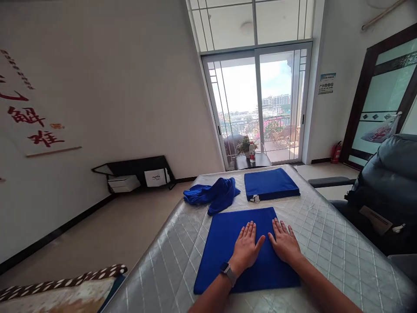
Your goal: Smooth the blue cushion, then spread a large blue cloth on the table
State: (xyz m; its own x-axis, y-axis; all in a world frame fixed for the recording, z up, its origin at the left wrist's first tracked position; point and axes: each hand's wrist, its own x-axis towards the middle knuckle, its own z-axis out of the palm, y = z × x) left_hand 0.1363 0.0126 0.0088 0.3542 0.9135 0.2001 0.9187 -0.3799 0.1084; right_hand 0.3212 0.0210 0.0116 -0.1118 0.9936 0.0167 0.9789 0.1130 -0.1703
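Note:
A blue cloth (224,248) lies flat and squared on the quilted mattress right in front of me. My left hand (246,247) rests palm down near its middle, fingers stretched out, with a watch on the wrist. Against the cloth's right side my right hand (285,241) also lies flat, fingers slightly spread and thumb toward the left one. Just beyond is a neat stack of folded blue cloths (272,182) with a white tag at its near left corner. Left of that stack sits a crumpled blue cloth (213,193), its tail reaching the flat cloth's far edge.
The silvery mattress (169,261) fills the foreground. A dark armchair (384,182) stands close on the right. Past the far end, a small table (260,161) holds a bottle (252,152) and a plant, before sliding glass doors. A patterned blanket (81,289) is at lower left.

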